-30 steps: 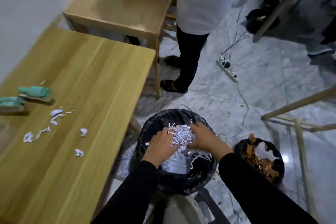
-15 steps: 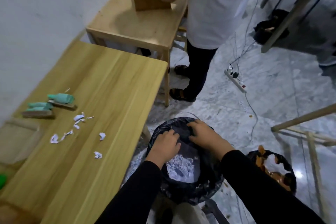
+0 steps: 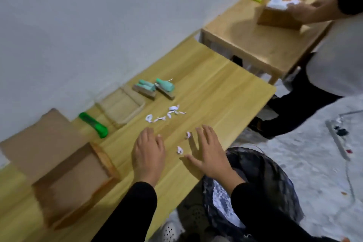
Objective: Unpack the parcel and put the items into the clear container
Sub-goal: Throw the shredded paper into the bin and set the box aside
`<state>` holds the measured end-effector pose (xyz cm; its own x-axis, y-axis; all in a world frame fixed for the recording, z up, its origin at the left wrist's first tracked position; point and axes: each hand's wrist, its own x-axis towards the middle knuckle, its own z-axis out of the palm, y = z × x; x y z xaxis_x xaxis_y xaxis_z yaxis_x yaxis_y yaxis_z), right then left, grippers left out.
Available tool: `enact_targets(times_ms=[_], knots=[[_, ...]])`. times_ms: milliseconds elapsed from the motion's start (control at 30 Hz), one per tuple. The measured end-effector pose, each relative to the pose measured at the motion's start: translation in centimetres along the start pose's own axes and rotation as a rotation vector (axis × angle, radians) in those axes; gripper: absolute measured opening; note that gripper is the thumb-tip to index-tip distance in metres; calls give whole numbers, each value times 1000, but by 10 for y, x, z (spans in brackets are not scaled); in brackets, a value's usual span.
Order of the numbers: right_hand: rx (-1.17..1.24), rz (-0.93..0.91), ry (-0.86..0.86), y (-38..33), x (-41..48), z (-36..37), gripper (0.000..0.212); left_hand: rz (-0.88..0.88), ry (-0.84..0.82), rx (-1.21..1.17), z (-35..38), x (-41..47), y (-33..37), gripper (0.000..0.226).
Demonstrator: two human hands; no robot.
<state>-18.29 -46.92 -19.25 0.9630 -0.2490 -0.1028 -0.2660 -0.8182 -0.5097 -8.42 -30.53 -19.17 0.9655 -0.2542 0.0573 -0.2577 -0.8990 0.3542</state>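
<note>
An open cardboard parcel (image 3: 64, 175) sits at the near left of the wooden table (image 3: 216, 92), its flaps spread. Behind it by the wall stands the clear container (image 3: 121, 107). Two teal items on wooden bases (image 3: 145, 87) (image 3: 166, 87) lie just right of the container. Scraps of white shredded paper (image 3: 167, 115) are scattered in front of them. My left hand (image 3: 148, 152) and my right hand (image 3: 209, 152) hover palm-down over the table's near edge, fingers spread, holding nothing. Two paper scraps (image 3: 183, 143) lie between them.
A green box cutter (image 3: 94, 124) lies between parcel and container. A black-bagged bin (image 3: 251, 188) with shredded paper stands under my right arm. At a second table (image 3: 255, 45) another person holds a cardboard box (image 3: 279, 12). A power strip (image 3: 336, 137) lies on the floor.
My hands have come out of the black bin and swung left over the table. The view has turned left, bringing the parcel, cutter and container into sight.
</note>
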Motion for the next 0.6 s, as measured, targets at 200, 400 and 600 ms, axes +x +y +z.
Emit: enact_targets(times_ms=[200, 400, 600], knots=[[-112, 3, 36, -16, 28, 43, 111, -148, -39, 39, 18, -16, -55, 59], [-153, -67, 65, -16, 81, 41, 113, -178, -19, 32, 22, -17, -57, 59], [-124, -230, -6, -30, 117, 48, 105, -196, -28, 30, 20, -17, -57, 59]])
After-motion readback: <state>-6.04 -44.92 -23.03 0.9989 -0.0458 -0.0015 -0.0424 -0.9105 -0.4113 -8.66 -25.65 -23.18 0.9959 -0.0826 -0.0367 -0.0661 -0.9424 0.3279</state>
